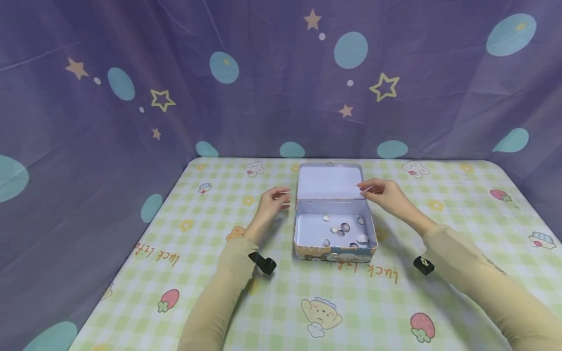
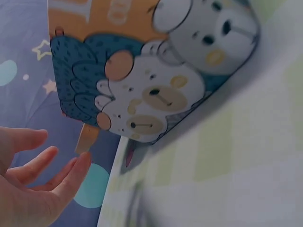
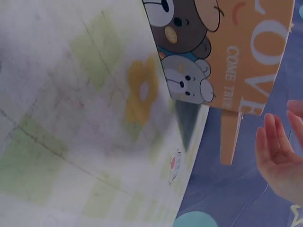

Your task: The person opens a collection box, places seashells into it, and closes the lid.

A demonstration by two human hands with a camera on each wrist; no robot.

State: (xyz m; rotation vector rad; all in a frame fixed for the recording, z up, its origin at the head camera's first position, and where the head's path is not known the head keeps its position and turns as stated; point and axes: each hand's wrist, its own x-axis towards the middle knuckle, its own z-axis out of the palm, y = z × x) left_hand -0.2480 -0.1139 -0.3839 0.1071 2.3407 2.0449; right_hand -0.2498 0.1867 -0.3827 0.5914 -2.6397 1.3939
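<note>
A rectangular tin box (image 1: 335,254) with cartoon bears on its sides stands on the table, its hinged lid (image 1: 330,183) swung back. Several small seashells (image 1: 345,227) lie scattered on the box's pale inner floor. My left hand (image 1: 273,204) is held beside the box's left side, fingers loosely bent and holding nothing. In the left wrist view those fingers (image 2: 78,172) show close to the lid's edge. On the other side my right hand (image 1: 384,194) hovers by the lid's right edge, its fingertips overlapping that edge in the head view. In the right wrist view, its relaxed fingers (image 3: 272,137) appear apart from the lid.
A green-and-white checked cloth (image 1: 210,302) with printed strawberries, flowers and animals covers the table. Behind and to the left hangs a purple curtain (image 1: 272,112) with stars and blue dots. Each wrist wears a dark strap (image 1: 262,262) over a light sleeve.
</note>
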